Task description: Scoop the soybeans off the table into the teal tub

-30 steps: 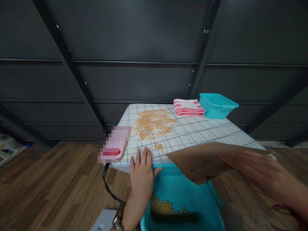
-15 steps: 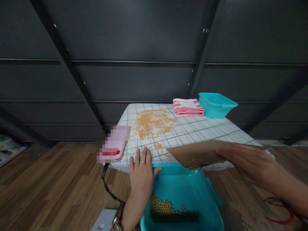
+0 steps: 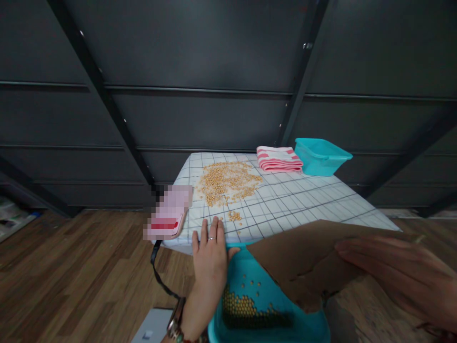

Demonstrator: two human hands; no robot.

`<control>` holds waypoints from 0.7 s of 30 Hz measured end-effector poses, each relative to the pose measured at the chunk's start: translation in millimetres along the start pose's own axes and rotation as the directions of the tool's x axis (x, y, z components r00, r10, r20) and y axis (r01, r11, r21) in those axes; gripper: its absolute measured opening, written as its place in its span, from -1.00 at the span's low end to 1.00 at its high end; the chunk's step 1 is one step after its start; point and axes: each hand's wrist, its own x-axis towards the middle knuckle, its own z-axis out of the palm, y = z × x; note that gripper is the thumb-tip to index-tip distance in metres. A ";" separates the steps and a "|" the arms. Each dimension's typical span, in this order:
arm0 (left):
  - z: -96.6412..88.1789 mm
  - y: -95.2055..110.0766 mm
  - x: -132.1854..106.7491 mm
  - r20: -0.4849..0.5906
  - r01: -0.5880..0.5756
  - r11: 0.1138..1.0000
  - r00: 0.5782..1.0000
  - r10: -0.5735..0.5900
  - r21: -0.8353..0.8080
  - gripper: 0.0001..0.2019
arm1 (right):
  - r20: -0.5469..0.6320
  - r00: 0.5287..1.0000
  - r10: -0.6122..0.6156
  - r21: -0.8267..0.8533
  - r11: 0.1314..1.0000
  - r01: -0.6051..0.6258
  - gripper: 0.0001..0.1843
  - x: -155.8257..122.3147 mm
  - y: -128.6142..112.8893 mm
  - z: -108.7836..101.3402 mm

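Observation:
My left hand point(image 3: 210, 259) lies flat with fingers stretched out on the front edge of the checked tablecloth, its thumb at the rim of a teal plastic tub point(image 3: 267, 332). Soybeans point(image 3: 241, 305) fill the near left part of that tub, and several are scattered higher on its floor. In my right hand point(image 3: 389, 267) is a torn piece of brown cardboard point(image 3: 303, 257), tilted over the tub's right side and covering part of it. A spread of soybeans point(image 3: 221, 181) lies on the cloth point(image 3: 303, 205), with a small cluster point(image 3: 234, 216) closer to my left fingertips.
A folded pink and white towel point(image 3: 279, 159) and a second teal tub point(image 3: 321, 157) stand at the table's back right. At the left edge lies a pink phone point(image 3: 169, 212), partly blurred, with a black strap point(image 3: 159, 276). Dark panels point(image 3: 200, 119) rise behind the table.
My right hand has brought the cardboard down and toward me, from the table edge to over the tub. More loose soybeans show on the tub's floor. My left hand stays put.

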 end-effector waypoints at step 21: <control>-2.3 2.0 -0.7 0.036 0.032 0.999 0.999 -0.033 0.009 -0.45 | -0.058 0.998 -0.013 0.038 0.999 0.016 -0.68 33.6 13.7 20.1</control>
